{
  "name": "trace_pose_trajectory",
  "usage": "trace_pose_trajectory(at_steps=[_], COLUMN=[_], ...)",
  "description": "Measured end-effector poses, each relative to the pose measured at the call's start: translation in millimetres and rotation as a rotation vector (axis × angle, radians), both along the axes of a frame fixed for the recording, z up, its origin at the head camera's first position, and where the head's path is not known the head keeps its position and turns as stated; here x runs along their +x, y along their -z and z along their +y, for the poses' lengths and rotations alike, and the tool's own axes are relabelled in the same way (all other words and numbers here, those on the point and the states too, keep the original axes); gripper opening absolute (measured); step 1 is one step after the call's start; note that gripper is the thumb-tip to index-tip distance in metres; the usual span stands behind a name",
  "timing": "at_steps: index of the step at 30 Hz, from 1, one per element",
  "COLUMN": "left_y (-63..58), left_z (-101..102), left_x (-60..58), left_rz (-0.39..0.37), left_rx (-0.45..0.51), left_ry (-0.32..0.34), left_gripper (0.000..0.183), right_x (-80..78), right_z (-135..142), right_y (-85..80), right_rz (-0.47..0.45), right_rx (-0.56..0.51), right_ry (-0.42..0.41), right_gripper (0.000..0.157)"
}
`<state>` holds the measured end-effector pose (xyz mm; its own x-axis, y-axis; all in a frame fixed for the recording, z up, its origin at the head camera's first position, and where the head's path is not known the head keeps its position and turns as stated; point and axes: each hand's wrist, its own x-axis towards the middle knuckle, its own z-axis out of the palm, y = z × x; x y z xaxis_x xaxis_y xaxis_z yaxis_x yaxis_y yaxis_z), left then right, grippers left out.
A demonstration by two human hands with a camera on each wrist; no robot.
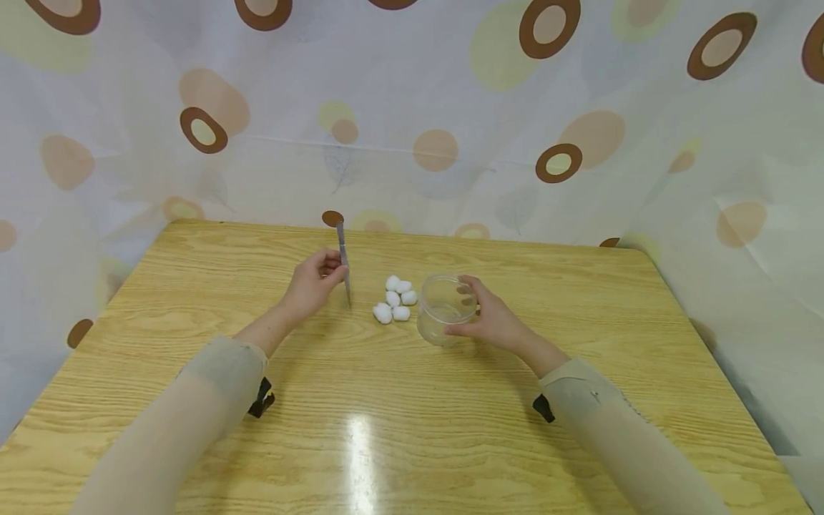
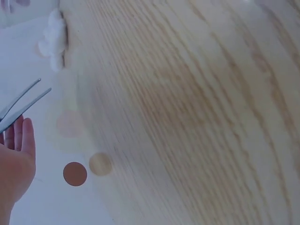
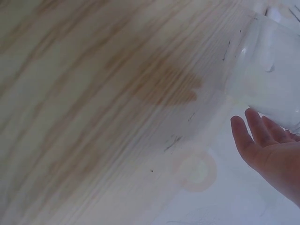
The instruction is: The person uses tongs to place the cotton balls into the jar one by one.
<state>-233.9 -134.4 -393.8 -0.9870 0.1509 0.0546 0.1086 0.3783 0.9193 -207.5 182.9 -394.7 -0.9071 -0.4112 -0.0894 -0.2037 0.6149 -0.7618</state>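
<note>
Tweezers [image 1: 345, 262], prongs apart, are pinched between thumb and fingers of the left hand [image 1: 312, 287], left of white cotton balls [image 1: 393, 299] on a table [image 1: 309, 400]; the right hand [image 1: 494, 319] curls its fingers around a jar [image 1: 430, 323] beside them.

A screened-off work corner, apparently indoors; whether it belongs to a home, a studio or a lab cannot be told. Pale sheeting [image 1: 386, 86] printed with brown rings, beige blots and faint leafy sprigs rises behind the wood-grained surface [image 1: 450, 429] and along both its sides, hiding whatever lies beyond. A bright streak [image 1: 360, 458] on the glossy wood looks like reflected light. Tweezers [image 1: 344, 261], white cotton balls [image 1: 393, 299] and a clear tub [image 1: 433, 329] would suit any of those places
</note>
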Motion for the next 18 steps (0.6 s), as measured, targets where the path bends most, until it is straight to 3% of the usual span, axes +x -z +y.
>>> trace_pose_trajectory(at_steps=[6, 18], left_y=[-0.1, 1.5], left_z=[-2.3, -2.3], left_x=[-3.3, -4.6], left_rz=[-0.080, -0.096], left_rx=[0.159, 0.239], left_ry=[-0.011, -0.002], left_gripper=[0.033, 0.038], right_x=[0.3, 0.5], right_z=[-0.6, 1.1], right_y=[0.0, 0.7], right_rz=[0.001, 0.018], right_rx=[-0.001, 0.016], right_ry=[0.001, -0.006], right_gripper=[0.090, 0.090])
